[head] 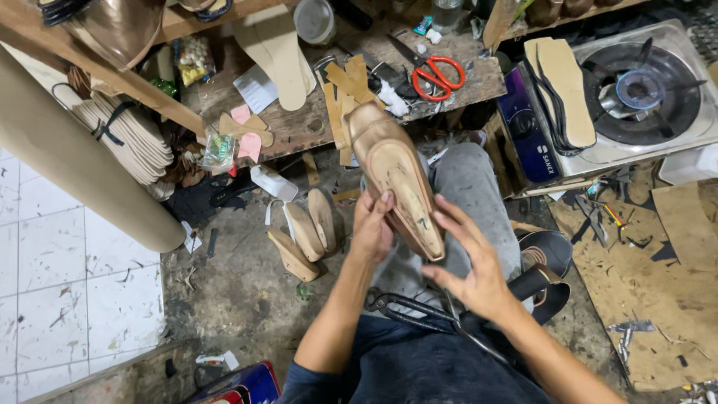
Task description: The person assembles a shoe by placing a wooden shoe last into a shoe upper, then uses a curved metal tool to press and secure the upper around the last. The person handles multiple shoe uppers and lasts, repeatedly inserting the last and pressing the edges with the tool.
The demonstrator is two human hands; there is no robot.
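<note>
we hold the tan shoe on its last (396, 179) sole-up over our knee, our left hand (372, 228) clamped around its heel end. our right hand (471, 258) is spread open, fingertips brushing the sole's edge just beside the left. with only one hand gripping, the shoe could twist and drop onto the pincers (419, 310) below our wrists.

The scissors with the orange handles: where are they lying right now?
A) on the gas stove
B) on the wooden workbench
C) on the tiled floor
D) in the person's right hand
B: the orange-handled scissors lie on the wooden workbench, above the shoe that the left hand holds, with the right hand open beside it.
</note>
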